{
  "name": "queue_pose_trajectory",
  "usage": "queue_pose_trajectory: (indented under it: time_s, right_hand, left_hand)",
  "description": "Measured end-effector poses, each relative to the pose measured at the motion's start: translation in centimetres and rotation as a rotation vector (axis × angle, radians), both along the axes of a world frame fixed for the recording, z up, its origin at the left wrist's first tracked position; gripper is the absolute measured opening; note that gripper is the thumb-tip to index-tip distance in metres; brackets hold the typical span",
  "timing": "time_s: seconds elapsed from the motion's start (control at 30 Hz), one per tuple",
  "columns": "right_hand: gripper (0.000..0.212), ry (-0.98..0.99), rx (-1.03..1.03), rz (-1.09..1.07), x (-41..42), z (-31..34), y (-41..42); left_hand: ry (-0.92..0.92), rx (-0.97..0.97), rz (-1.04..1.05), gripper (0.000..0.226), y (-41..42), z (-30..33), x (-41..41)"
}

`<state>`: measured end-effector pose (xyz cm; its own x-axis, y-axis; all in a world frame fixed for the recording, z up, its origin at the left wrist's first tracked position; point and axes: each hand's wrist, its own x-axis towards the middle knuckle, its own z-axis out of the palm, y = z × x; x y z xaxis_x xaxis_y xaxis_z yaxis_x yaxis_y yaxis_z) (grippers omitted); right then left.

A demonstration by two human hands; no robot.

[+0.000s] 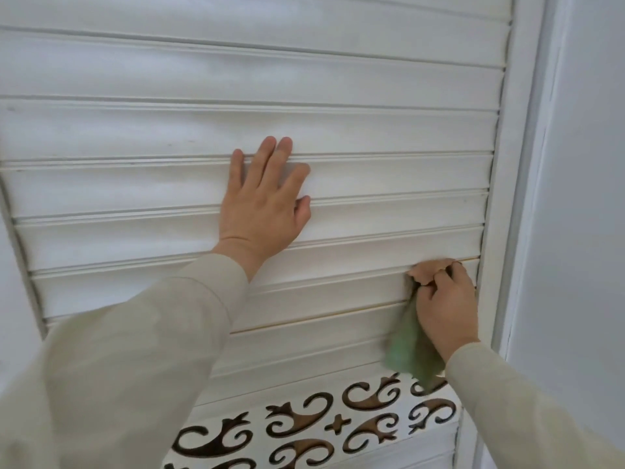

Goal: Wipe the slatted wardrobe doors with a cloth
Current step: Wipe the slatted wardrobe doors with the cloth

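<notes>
A white slatted wardrobe door (135, 130) fills the head view. My left hand (263, 204) lies flat on the slats near the middle, fingers straight and spread. My right hand (443, 299) grips a cloth (409, 353) against a lower slat, close to the door's right frame. The cloth shows a tan part bunched at my fingertips and a green part hanging below my hand, blurred.
The door's white right frame (507, 184) runs top to bottom beside a pale wall (581, 198). Below the slats sits a white panel with brown scroll cut-outs (321, 424). Beige sleeves cover both forearms.
</notes>
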<state>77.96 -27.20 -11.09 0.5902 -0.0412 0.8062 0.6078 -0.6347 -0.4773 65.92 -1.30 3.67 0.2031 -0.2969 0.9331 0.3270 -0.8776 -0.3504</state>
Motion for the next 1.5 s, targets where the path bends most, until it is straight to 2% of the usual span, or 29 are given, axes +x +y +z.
queue_pose_trajectory:
  time_s: [0.1, 0.2, 0.33, 0.4, 0.53, 0.63, 0.8, 0.87, 0.93, 1.03, 1.07, 1.13, 1.17, 1.23, 1.33, 1.4, 1.5]
  right_hand:
    - [0.02, 0.018, 0.076, 0.035, 0.0, 0.1, 0.1]
    - [0.028, -0.094, -0.073, 0.109, -1.9, -0.5, 2.2]
    - [0.024, -0.186, -0.198, 0.241, -2.8, -0.4, 2.8]
    - [0.024, -0.135, -0.171, 0.204, -1.3, -0.2, 1.2]
    - [0.027, 0.041, -0.071, -0.052, 3.0, 0.3, -3.2]
    - [0.027, 0.147, -0.068, -0.136, 4.3, 1.2, -5.2]
    - [0.029, 0.191, 0.116, -0.079, 4.3, 1.7, -4.5]
    - [0.025, 0.182, 0.115, -0.078, 3.5, 1.3, -3.4]
    - [0.02, 0.092, 0.053, 0.022, 1.6, 0.7, -1.7]
    - [0.026, -0.056, 0.111, 0.244, -0.9, 0.2, -0.2]
    - [0.027, -0.076, 0.12, 0.235, -0.9, 0.0, -0.1]
    - [0.015, -0.018, 0.149, 0.106, 0.8, 0.1, -0.5]
    - [0.021, 0.081, 0.163, 0.033, 2.1, 0.3, -0.7]
    - [0.05, 0.238, 0.177, -0.093, 3.7, 1.2, -0.9]
    - [0.057, 0.224, 0.202, -0.019, 3.9, 3.4, 0.1]
    - [0.054, 0.081, 0.116, 0.117, 3.2, 4.6, 1.3]
    - [0.061, -0.131, -0.206, 0.252, 1.7, 4.5, 2.9]
  left_hand:
    - [-0.032, 0.012, 0.0, 0.041, 0.2, -0.1, 0.1]
    - [-0.048, 0.014, -0.011, 0.041, 0.2, -0.2, 0.2]
    - [-0.057, 0.011, -0.02, 0.041, 0.2, -0.2, 0.1]
    - [-0.053, 0.009, -0.017, 0.041, 0.1, -0.3, 0.1]
    - [-0.053, 0.007, -0.008, 0.041, 0.2, -0.3, 0.1]
    - [-0.055, 0.012, -0.01, 0.041, 0.1, -0.3, 0.1]
    - [-0.055, 0.007, -0.003, 0.041, 0.1, -0.3, 0.2]
    - [-0.052, 0.004, 0.0, 0.041, 0.1, -0.3, 0.2]
    - [-0.05, 0.006, 0.004, 0.041, 0.1, -0.3, 0.2]
    - [-0.055, 0.004, -0.002, 0.041, 0.1, -0.4, 0.2]
    - [-0.054, 0.001, -0.004, 0.041, 0.1, -0.4, 0.2]
    - [-0.054, 0.0, -0.006, 0.042, 0.1, -0.3, 0.1]
    - [-0.055, -0.002, -0.005, 0.041, 0.1, -0.3, 0.1]
    - [-0.059, 0.005, -0.003, 0.041, 0.1, -0.3, 0.1]
    - [-0.065, 0.011, 0.002, 0.041, 0.2, -0.3, 0.3]
    - [-0.068, 0.011, 0.005, 0.041, 0.2, -0.4, 0.4]
    - [-0.066, 0.016, -0.002, 0.041, 0.2, -0.3, 0.3]
